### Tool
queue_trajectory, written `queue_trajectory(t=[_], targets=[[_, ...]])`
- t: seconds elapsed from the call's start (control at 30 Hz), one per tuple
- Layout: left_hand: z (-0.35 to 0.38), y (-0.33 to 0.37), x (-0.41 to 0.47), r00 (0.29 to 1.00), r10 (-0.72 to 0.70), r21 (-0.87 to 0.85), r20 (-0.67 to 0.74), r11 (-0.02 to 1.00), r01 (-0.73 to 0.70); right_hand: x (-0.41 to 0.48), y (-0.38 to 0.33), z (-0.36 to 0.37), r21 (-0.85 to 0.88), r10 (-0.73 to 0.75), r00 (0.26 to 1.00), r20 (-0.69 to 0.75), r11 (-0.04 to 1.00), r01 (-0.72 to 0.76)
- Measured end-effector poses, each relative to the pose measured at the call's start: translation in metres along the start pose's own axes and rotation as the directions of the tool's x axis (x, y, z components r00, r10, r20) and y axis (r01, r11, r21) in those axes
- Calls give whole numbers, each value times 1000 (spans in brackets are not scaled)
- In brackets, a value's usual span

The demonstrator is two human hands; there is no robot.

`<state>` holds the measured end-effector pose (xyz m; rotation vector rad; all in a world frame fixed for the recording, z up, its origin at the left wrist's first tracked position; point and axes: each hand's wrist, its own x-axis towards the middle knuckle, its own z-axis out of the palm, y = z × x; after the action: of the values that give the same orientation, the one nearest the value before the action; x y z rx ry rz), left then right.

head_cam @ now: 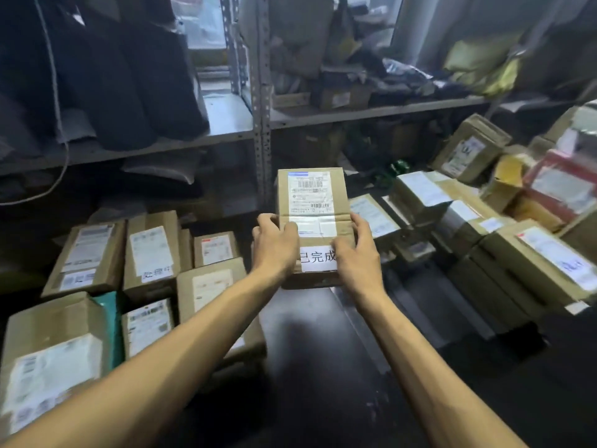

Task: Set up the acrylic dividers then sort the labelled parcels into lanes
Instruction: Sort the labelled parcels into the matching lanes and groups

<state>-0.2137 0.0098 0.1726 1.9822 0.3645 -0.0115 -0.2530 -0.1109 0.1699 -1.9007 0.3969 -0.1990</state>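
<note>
- The parcel (pixel 311 195) sits between the two grips. The left grip (pixel 274 244) is at its 8 o'clock corner and the right grip (pixel 355 250) at its 4 o'clock corner.
- Both grips clasp the parcel, thumbs on the top face and fingers curled round the side edges.
- The parcel is a rectangular brown cardboard box, taped, with a printed barcode label. A white paper slip (pixel 318 258) with handwritten characters lies at its 6 o'clock end.
- It is over the dark, glossy bench (pixel 307 350); whether it rests there cannot be told.
- Both forearms are bare, reaching toward 12 o'clock and converging.
- Labelled cardboard boxes (pixel 148 253) are grouped at 9 o'clock, with a looser pile (pixel 484 234) at 3 o'clock.
</note>
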Motion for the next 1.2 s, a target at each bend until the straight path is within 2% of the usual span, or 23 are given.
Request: queue_trajectory(t=[0.17,0.27,0.43,0.87,1.2], targets=[[51,26,-24,998,-53,15,38,999,52,10,18,-63,-1,-16,1000,6,1000,16],[73,32,-30,999,-48,9,16,999,48,18,28,-91,26,-38,999,31,999,38],[103,41,-28,997,-81,-130,15,988,82,32,43,-113,30,-57,997,60,998,55],[196,102,52,998,-45,-273,54,960,58,158,43,-164,-85,-129,991,47,987,133],[273,159,72,993,-61,-255,100,963,84,235,57,-218,-61,-124,992,-16,991,123]])
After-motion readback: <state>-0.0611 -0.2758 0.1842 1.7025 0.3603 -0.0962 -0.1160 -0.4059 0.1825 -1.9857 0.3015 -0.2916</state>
